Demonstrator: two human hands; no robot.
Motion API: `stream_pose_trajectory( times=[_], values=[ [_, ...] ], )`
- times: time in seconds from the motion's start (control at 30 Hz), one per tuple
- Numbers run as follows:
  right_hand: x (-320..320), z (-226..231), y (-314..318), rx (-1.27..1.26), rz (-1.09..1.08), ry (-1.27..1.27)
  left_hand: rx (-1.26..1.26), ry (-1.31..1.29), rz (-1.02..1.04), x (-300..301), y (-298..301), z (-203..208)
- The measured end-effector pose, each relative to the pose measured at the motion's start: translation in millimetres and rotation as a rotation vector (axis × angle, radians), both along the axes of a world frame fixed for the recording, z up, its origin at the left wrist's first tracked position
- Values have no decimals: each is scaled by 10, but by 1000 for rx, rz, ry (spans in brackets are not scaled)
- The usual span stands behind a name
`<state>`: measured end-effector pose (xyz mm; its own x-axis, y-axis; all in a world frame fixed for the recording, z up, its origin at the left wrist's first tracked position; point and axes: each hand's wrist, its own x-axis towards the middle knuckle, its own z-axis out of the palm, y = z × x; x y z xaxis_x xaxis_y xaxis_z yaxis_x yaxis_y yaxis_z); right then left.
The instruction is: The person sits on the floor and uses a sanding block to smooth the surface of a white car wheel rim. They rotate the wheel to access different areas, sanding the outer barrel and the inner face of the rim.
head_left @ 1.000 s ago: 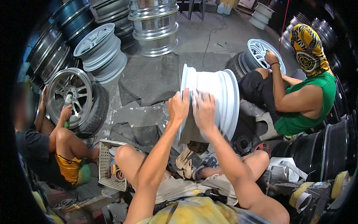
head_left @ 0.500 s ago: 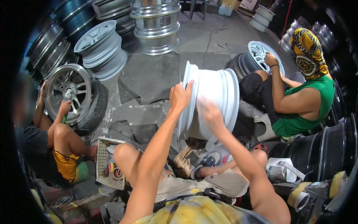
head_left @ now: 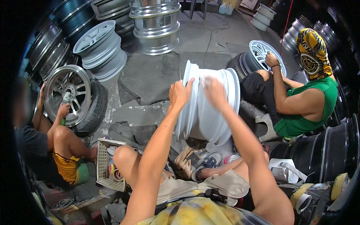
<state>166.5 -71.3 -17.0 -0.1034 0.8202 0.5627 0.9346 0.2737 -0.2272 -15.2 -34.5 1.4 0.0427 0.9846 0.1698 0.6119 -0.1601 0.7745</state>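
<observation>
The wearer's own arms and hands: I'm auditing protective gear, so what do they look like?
The left hand shows no glove or wristband. The right hand looks ungloved too, though blurred. Both forearms are bare, without sleeves; the shirt is patterned yellow and grey.

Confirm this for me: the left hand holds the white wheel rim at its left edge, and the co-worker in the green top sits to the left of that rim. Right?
Not quite: the co-worker in the green top sits to the right of the white wheel rim, as the head view shows. The left hand does hold its left edge.
</observation>
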Motion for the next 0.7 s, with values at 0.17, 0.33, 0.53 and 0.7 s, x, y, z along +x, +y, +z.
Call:
stream_pose_trajectory(
  times=[0.17, 0.33, 0.53, 0.7],
  values=[
    [-275, -143, -1074, 73, 111, -119, 6, 52, 9, -22, -38, 16],
    [228, 148, 315, -257, -147, 42, -68, 51, -59, -33, -205, 12],
    [231, 135, 588, -324, -120, 108, -39, 75, -50, 92, 37, 99],
    [90, -83, -1196, 33, 144, -274, 11, 101, -24, 138, 334, -23]
  ],
)
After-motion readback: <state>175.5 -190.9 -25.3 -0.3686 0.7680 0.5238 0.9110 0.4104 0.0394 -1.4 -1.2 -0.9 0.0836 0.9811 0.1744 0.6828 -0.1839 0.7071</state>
